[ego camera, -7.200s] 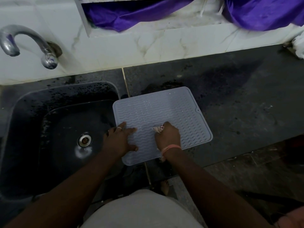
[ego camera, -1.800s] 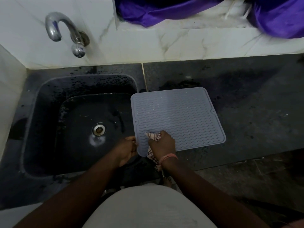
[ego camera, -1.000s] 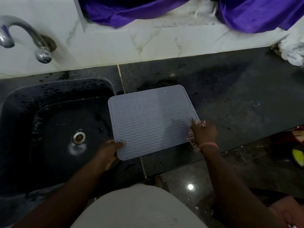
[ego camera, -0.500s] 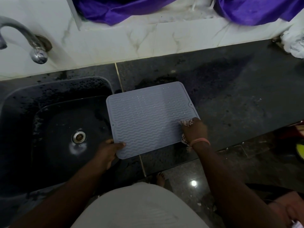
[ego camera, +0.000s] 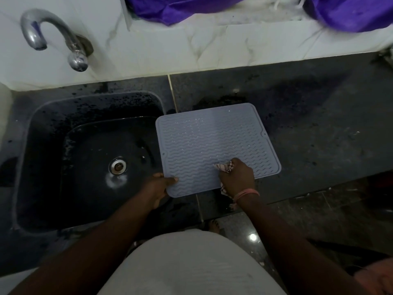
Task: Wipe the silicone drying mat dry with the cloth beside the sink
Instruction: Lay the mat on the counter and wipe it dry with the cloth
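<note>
Dark stone surface (ego camera: 319, 135) runs left to right, with a black sink (ego camera: 42, 167) sunk into its left part. The grey silicone drying mat (ego camera: 212, 141) lies flat on the surface just right of the basin; its left edge and near-left corner overhang the sink.

Left hand (ego camera: 158, 188): grip closed on the mat's near-left corner, thumb on top, fingers underneath. Right hand (ego camera: 238, 177): grip bunched around the patterned cloth (ego camera: 223, 167), pressing it onto the near part of the mat; a tail of cloth hangs off the near edge by the wrist.

Small glints dot the wavy ribs across the middle and far part, probably water drops. Judgement: the far half still needs wiping.

Risks:
- The mat is soft and partly unsupported. A hard push toward the left could slide or fold it into the basin if the left grip loosens.
- The surface beyond the far edge looks wet and speckled, so a stroke that overruns would likely pick that water up.
- The ribs trap water; one light pass may leave the grooves damp.

Surroundings: chrome tap (ego camera: 53, 37) on the far-left marble wall, drain (ego camera: 117, 166) in the basin floor, purple fabric (ego camera: 191, 7) along the far ledge. Nothing lies on the mat to block the cloth.
</note>
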`<state>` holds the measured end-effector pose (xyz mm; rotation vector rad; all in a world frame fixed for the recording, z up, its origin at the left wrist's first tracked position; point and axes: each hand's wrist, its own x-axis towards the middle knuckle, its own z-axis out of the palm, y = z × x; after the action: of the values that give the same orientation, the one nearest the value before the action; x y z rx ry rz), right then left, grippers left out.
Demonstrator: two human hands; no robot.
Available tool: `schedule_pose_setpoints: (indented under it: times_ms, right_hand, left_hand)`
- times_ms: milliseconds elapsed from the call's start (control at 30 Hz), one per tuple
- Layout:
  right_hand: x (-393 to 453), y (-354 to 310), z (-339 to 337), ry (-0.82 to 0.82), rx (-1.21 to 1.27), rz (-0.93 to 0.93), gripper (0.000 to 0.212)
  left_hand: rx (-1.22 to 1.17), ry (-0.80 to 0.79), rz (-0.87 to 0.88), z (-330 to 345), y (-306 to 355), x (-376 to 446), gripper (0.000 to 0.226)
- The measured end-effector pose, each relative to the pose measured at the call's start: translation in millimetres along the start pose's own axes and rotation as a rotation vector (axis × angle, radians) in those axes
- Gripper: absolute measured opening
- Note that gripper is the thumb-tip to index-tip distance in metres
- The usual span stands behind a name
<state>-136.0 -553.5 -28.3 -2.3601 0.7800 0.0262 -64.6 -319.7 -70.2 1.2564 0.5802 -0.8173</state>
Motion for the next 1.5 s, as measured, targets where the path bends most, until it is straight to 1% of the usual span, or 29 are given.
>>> schedule_pose_setpoints:
  times_ms: [167,267,300,367,500,633,733,800,833,933,1000,1033,1133,1233,1333,1433,1500]
  right_hand:
    - [-21,-22,23,-0.047,0.120,-0.037,0.016]
    - [-30,-36,37,-0.090,0.155,-0.069,0.015]
    - [-33,-39,42,-0.102,0.163,-0.083,0.015]
    - [-37,-46,51,-0.117,0.186,-0.094,0.014]
    - [-38,-56,60,-0.148,0.190,-0.108,0.015]
    - [-44,-69,69,-0.215,0.158,-0.158,0.024]
    - [-49,-82,77,-0.285,0.175,-0.120,0.026]
    - [-49,-85,78,-0.311,0.183,-0.104,0.024]
    - [-48,-86,78,-0.323,0.222,-0.085,0.021]
    - [-39,-73,69,-0.368,0.431,0.050,0.015]
    - [-34,-58,54,-0.337,0.523,0.120,0.013]
    - [-31,-48,45,-0.290,0.536,0.135,0.012]
    - [-19,-15,13,-0.076,0.402,0.085,0.016]
    - [2,19,-23,0.071,0.206,0.112,0.025]
    - [23,50,-57,0.209,0.138,0.216,0.033]
    - [31,58,-84,0.262,0.129,0.292,0.030]
    - [35,59,-85,0.210,0.048,0.291,0.032]
  left_hand:
    - [0.006,-0.002,0.007,2,2,-2,0.039]
    - [-0.016,-0.002,-0.005,2,2,-5,0.020]
    - [-0.017,0.006,-0.009,1,2,-5,0.018]
    - [0.004,0.014,-0.019,-2,2,-3,0.024]
    - [0.060,-0.028,-0.018,-1,8,-10,0.031]
    - [0.040,-0.046,-0.007,0,11,-14,0.036]
    - [-0.001,-0.065,-0.020,-3,11,-14,0.033]
    - [-0.024,-0.090,-0.028,-3,10,-12,0.031]
    - [-0.030,-0.103,-0.030,-4,10,-12,0.030]
    - [-0.022,-0.103,-0.057,-4,8,-11,0.029]
    - [0.003,-0.071,-0.079,-4,7,-8,0.026]
    - [0.027,-0.059,-0.078,-4,6,-8,0.023]
    - [0.084,-0.071,-0.037,-3,6,-6,0.016]
    - [0.087,-0.105,0.008,-1,6,-6,0.028]
    - [0.115,-0.081,0.044,-2,1,-3,0.047]
    - [0.115,-0.048,0.067,-2,-3,-1,0.055]
    - [0.108,-0.031,0.060,-1,-4,-1,0.051]
